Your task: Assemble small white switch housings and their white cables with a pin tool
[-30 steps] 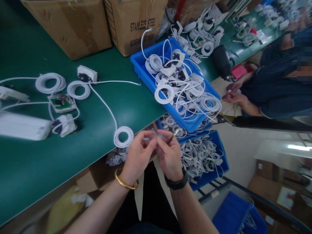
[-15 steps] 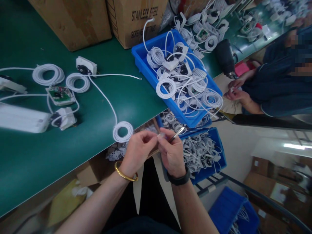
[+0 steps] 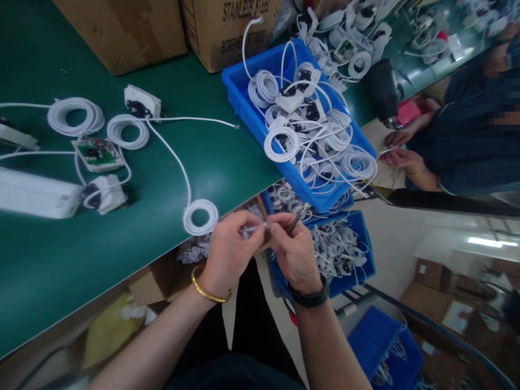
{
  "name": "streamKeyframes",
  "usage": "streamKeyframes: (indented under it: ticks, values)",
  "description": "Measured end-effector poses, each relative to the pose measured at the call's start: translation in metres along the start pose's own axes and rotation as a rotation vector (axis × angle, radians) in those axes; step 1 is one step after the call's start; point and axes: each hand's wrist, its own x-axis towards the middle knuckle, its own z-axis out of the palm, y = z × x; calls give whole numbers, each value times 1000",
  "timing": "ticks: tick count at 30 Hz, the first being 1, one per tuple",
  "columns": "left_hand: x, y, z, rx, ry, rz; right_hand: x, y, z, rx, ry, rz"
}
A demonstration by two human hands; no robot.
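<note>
My left hand is closed in a pinch on a thin white cable, just past the front edge of the bench. Facing it, my right hand pinches the cable's tip, where a small clear piece shows, too small to make out fully. A slim metal tool, perhaps tweezers, is tucked among the right fingers and points up and away. Close to the left hand, a coil of white cable lies at the bench edge. Its lead runs back to a white and black module.
A blue tray of coiled cables stands on the green bench, with another blue bin below. Cardboard boxes stand behind. At left lie a circuit board and a white case. A co-worker's hands work beside a heat gun.
My hands have drawn slightly apart, the right one moving right, so the white cable shows between them. The metal tool has tilted in my right hand. The view has shifted a little.
</note>
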Motion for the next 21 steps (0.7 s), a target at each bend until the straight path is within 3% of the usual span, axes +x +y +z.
streamKeyframes:
  ticks: [5,9,13,17,21]
  values:
    - [2,-2,-8,204,-6,309,1,3,-6,-134,-15,-180]
    - [1,-4,-10,201,-48,375,1,3,-9,-248,-54,-309]
    - [3,-1,-10,77,-83,225,-1,1,-7,-307,-68,-356]
    - [11,2,-14,-247,-267,-38,-4,0,-7,-319,-89,-402]
    - [15,3,-17,-339,-349,-98,-6,2,-7,-316,-83,-392]
